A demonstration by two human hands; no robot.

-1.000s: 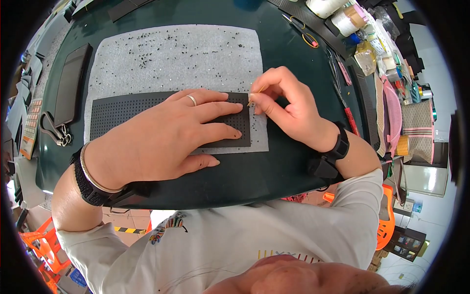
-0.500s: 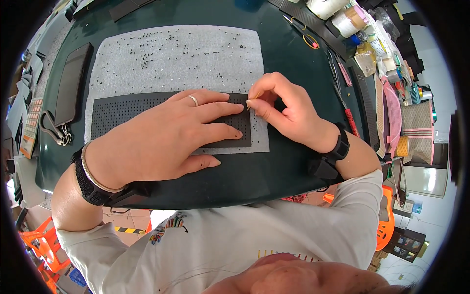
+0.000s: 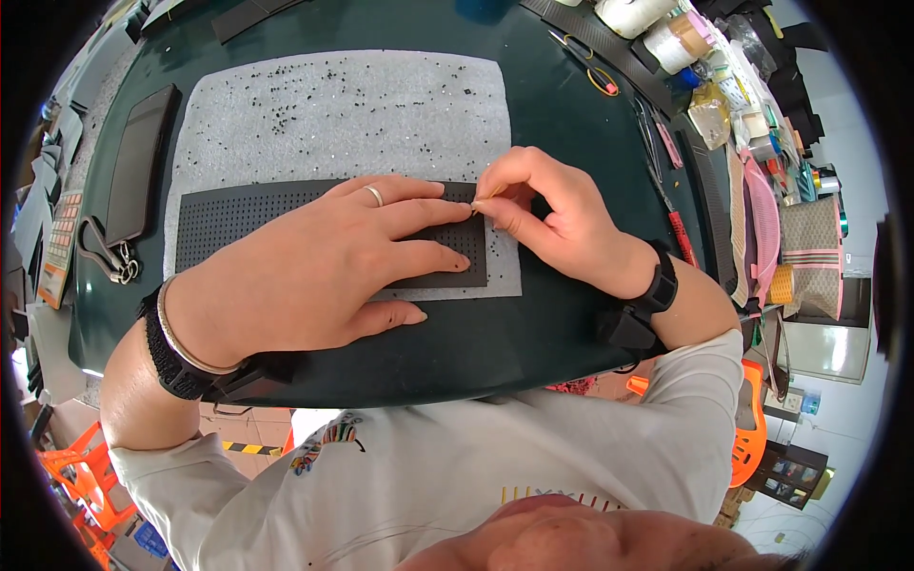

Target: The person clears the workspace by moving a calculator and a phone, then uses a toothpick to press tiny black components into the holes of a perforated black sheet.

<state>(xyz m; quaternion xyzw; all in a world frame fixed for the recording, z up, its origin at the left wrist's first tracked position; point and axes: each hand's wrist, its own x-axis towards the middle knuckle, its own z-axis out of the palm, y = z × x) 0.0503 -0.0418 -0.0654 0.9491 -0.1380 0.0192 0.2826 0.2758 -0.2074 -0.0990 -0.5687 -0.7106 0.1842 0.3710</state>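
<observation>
A dark sheet with rows of small holes (image 3: 249,217) lies on a light grey felt-like mat (image 3: 343,114) strewn with tiny black bits. My left hand (image 3: 333,252) rests flat across the sheet, fingers spread, a ring on one finger. At the sheet's right end, my right hand (image 3: 545,205) pinches a thin, pale, pointed stick (image 3: 476,203) between thumb and forefinger. Its tip is down at the sheet, close to my left fingertips. Most of the stick is covered by my fingers.
On the green table (image 3: 457,352), a dark phone (image 3: 141,167) and a strap with keys (image 3: 114,252) lie left. Yellow-handled scissors (image 3: 595,71), a red-handled tool (image 3: 682,236) and tweezers (image 3: 649,143) lie right. Thread spools (image 3: 678,43) stand at the back right.
My right hand has shifted slightly left, carrying the stick from the sheet's right edge onto the sheet beside my left fingertips. My left hand stays almost in place.
</observation>
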